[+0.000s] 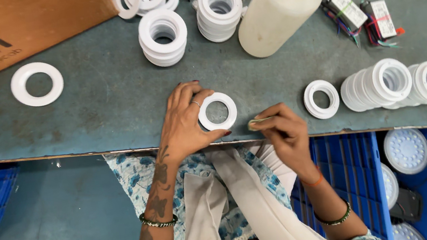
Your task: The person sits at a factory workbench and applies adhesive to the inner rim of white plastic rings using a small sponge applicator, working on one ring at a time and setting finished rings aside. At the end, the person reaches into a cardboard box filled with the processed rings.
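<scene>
Left hand point(184, 120) is down on the white ring point(217, 111), fingers curled over its left rim, pinning it flat on the grey-blue table point(106, 105) near the front edge. Right hand point(280, 129) sits just right of it, fingertips pinched together on a small pale swab-like piece point(252, 125); what it is, I cannot tell. To do this well, I'd say keep that ring pressed flat and bring the tip in level at the rim. Another single ring point(321, 98) waits to the right, stacked rings point(163, 36) farther back, and a big white bottle point(278, 10) beyond.
</scene>
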